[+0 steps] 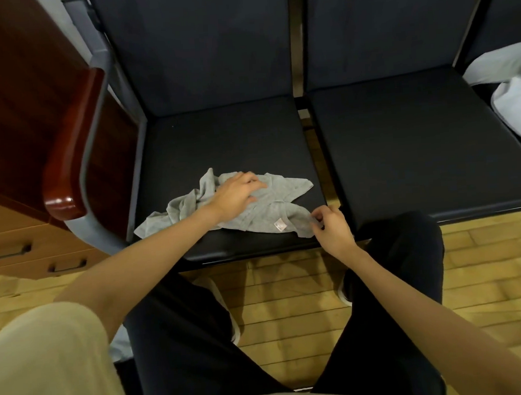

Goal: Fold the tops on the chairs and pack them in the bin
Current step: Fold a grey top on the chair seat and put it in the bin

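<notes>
Head view: small grey top lies crumpled on the front half of the left dark chair seat, label patch facing up near its front edge. Left hand rests flat on the middle of the top, fingers relaxed and spread, pressing the fabric down. Right hand is at the top's right front corner, fingers curled and pinching the edge of the cloth. Middle chair seat is just beside it. More pale tops are piled on the far-right seat. Wooden armrest and drawer unit at left. Bin not in view.
</notes>
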